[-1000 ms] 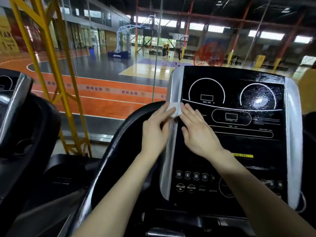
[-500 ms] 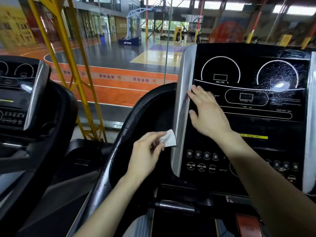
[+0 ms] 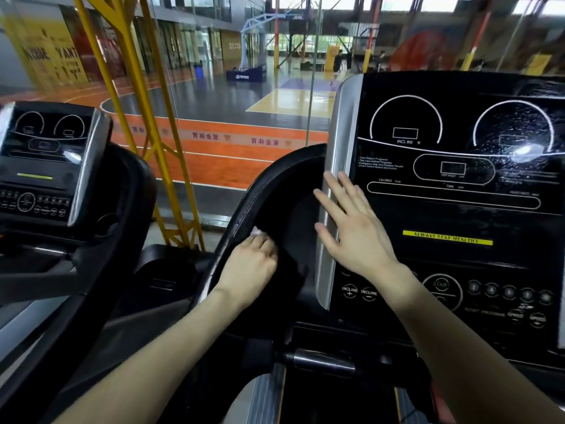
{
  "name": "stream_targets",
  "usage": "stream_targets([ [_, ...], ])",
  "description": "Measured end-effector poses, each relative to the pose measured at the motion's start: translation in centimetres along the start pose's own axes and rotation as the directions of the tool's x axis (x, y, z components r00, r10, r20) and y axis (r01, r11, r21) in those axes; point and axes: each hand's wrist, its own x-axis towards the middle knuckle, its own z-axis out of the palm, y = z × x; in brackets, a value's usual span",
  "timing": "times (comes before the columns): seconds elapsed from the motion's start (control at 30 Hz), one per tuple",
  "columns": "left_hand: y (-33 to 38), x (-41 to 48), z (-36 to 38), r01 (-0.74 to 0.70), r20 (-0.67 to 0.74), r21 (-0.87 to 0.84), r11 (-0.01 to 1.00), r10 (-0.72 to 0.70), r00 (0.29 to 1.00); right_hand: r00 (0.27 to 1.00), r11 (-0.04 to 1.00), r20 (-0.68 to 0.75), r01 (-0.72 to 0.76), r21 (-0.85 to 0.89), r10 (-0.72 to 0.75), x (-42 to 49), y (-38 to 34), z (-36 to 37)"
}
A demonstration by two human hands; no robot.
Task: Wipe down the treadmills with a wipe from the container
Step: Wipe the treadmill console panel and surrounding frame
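On the black rail (image 3: pixel 241 206) just left of the console (image 3: pixel 458 206), the wipe (image 3: pixel 255 231) shows only as a white scrap above my left knuckles. My left hand (image 3: pixel 249 267) is curled over it and presses it to the rail's inner edge, wrist straight, forearm coming up from below. My right hand (image 3: pixel 356 234) lies flat with its fingers spread. The palm is on the console's face, the fingertips cross the silver strip (image 3: pixel 339 123) along its left edge, and the thumb points left toward the dark recess (image 3: pixel 296 197). Half a second ago the wipe was pinched in my left fingertips beside the strip's outer edge. It has since gone down and left onto the rail, and my right hand has slid lower along the strip. The rail curves up and right toward the console top, bare above my hand, and runs down toward me below it. Between rail and strip the recess is open. Leftward, past a gap, stands the next treadmill (image 3: pixel 46 160), with a yellow frame (image 3: pixel 131 102) behind.
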Motion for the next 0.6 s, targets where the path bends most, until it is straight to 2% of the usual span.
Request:
stream_targets([
  [0.07, 0.8, -0.4, 1.6, -0.09, 0.367, 0.285, 0.954, -0.022, 0.93, 1.0, 1.0, 0.006, 0.013, 0.002, -0.013, -0.1, 0.2, 0.0],
  [0.1, 1.2, -0.7, 1.9, -0.154, 0.491, 0.356, 0.922, -0.044, 0.87, 1.0, 1.0, 0.004, 0.017, 0.008, -0.017, -0.1, 0.3, 0.0],
  [0.17, 2.2, -1.1, 2.0, -0.255, 0.625, 0.399, 0.881, -0.057, 0.779, 1.0, 1.0, -0.004, 0.016, 0.018, -0.016, 0.0, 0.5, 0.0],
  [0.23, 2.2, 0.1, 2.1, -0.261, 0.654, 0.408, 0.875, -0.081, 0.752, 1.0, 1.0, -0.004, 0.014, 0.02, -0.014, 0.0, 0.5, 0.1],
  [0.33, 0.6, 4.1, 2.2, -0.165, 0.563, 0.465, 0.87, -0.147, 0.813, 1.0, 0.999, 0.004, 0.026, 0.02, -0.027, -0.1, 0.7, 0.2],
  [0.4, 0.3, 6.0, 1.3, -0.105, 0.538, 0.479, 0.871, -0.197, 0.819, 0.999, 0.999, 0.01, 0.033, 0.018, -0.033, -0.1, 0.8, 0.1],
  [0.57, 3.1, 2.2, 2.3, -0.207, 0.66, 0.427, 0.88, -0.147, 0.736, 0.999, 0.999, 0.014, 0.039, 0.016, -0.039, -0.1, 1.0, 0.3],
  [0.6, 2.6, 2.4, 2.5, -0.209, 0.642, 0.45, 0.868, -0.151, 0.752, 0.999, 0.999, 0.009, 0.045, 0.001, -0.045, -0.2, 1.0, 0.4],
])
